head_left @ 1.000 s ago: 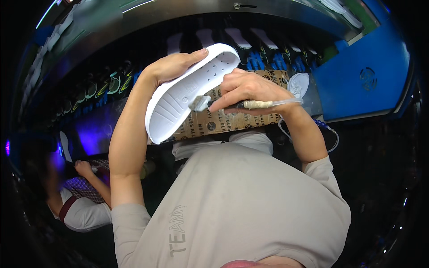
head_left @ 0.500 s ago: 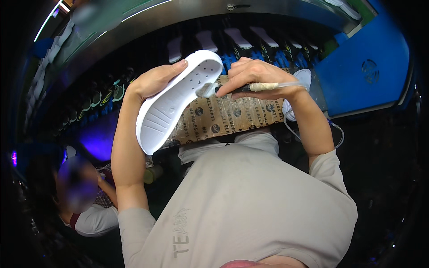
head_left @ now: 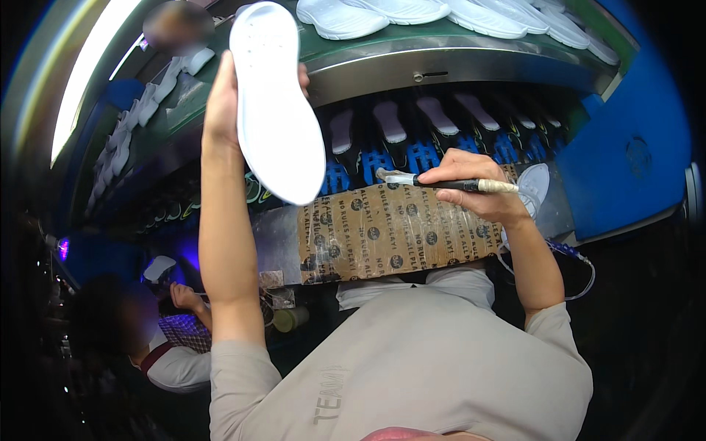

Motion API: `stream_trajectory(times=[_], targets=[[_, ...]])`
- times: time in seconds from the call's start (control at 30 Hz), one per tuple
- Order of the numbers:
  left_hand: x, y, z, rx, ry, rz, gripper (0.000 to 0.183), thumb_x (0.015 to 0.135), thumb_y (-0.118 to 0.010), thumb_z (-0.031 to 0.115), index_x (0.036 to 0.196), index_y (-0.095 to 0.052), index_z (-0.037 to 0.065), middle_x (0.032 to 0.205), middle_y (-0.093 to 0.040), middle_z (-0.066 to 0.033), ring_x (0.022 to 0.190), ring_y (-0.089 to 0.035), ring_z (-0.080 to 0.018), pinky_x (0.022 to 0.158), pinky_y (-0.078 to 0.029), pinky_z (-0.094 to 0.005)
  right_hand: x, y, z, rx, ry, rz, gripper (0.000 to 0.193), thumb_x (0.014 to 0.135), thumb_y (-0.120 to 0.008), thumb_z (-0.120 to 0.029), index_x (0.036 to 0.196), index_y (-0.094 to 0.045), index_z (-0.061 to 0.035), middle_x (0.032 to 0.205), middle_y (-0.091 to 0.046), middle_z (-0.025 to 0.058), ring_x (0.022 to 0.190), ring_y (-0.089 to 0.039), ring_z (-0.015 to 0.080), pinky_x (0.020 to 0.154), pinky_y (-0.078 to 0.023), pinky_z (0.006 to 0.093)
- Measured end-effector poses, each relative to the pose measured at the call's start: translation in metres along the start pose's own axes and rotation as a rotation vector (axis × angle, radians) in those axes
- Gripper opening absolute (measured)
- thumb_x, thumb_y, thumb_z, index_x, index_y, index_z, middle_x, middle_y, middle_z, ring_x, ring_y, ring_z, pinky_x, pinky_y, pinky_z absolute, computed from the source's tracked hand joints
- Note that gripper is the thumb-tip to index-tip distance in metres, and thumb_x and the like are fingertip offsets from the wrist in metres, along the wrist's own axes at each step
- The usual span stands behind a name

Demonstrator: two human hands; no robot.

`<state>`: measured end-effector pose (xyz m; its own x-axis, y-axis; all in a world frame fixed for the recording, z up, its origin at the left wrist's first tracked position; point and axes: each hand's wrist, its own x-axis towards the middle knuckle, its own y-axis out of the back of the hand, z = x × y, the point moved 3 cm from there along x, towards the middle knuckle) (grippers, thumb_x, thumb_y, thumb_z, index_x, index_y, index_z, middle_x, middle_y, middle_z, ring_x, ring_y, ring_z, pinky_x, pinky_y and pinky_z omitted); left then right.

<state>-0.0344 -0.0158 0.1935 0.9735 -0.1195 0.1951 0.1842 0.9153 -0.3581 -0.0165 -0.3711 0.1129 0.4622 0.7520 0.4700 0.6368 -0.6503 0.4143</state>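
Note:
My left hand (head_left: 220, 106) is raised at the upper left, its fingers closed around the edges of a white shoe sole (head_left: 278, 110). The sole is held upright, its hollow face toward me and washed out by light; small holes show near its top end. Lower and to the right, my right hand (head_left: 471, 184) grips a brush (head_left: 448, 184) with a dark handle, wrapped in pale tape at its rear. The bristles point left, apart from the sole, above the back edge of a bench wrapped in printed brown tape (head_left: 375, 235).
Several white soles (head_left: 412, 10) lie on the green upper conveyor (head_left: 507, 44). Beneath it stand shoe uppers and insoles (head_left: 437, 116) on blue holders. A blue cabinet (head_left: 632, 140) and a white shoe (head_left: 535, 184) are at right. Another person (head_left: 176, 360) works at lower left.
My left hand has lifted the sole up toward the upper conveyor, away from the brush. The brush, earlier against the sole's inside, is now apart from it; my right hand sits slightly lower.

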Motion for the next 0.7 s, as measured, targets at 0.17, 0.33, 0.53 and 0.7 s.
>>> stream_trajectory(times=[0.17,0.33,0.53,0.7], targets=[[0.085,0.146,0.06,0.56,0.012,0.912,0.065,0.11,-0.036,0.048,0.144,-0.051,-0.005,0.128,-0.068,-0.0287,0.118,-0.068,-0.0391,0.093,-0.059,-0.0501,-0.019,-0.011,0.016,0.087,-0.01,-0.003,0.029,0.087,-0.081,-0.012,0.116,-0.08,-0.0084,0.086,-0.073,0.0058,0.076,-0.062,0.0168,0.068,-0.05,0.0322],[0.104,0.223,0.079,1.938,0.349,0.923,0.083,0.096,-0.056,0.052,0.153,-0.039,-0.006,0.14,-0.06,-0.0341,0.137,-0.055,-0.0457,0.115,-0.04,-0.0513,-0.056,-0.012,0.042,0.101,-0.189,0.046,0.031,0.086,-0.082,-0.012,0.117,-0.081,-0.011,0.085,-0.07,0.0047,0.074,-0.06,0.0161,0.067,-0.049,0.0317],[0.113,0.374,0.083,2.026,0.609,1.048,0.115,0.088,-0.062,0.066,0.163,-0.013,-0.006,0.148,-0.054,-0.0345,0.14,-0.053,-0.0456,0.121,-0.03,-0.0532,-0.086,-0.017,0.065,0.201,-0.308,0.074,0.037,0.086,-0.082,-0.013,0.123,-0.079,-0.0139,0.089,-0.069,0.0051,0.078,-0.063,0.0185,0.07,-0.051,0.0325],[0.101,0.357,0.098,2.081,0.441,0.984,0.113,0.078,-0.073,0.073,0.135,-0.05,-0.022,0.135,-0.061,-0.0387,0.129,-0.061,-0.0464,0.109,-0.048,-0.0446,-0.091,-0.021,0.081,0.237,-0.34,0.089,0.037,0.087,-0.08,-0.015,0.125,-0.078,-0.0141,0.093,-0.07,0.0064,0.082,-0.065,0.0198,0.074,-0.052,0.033]])
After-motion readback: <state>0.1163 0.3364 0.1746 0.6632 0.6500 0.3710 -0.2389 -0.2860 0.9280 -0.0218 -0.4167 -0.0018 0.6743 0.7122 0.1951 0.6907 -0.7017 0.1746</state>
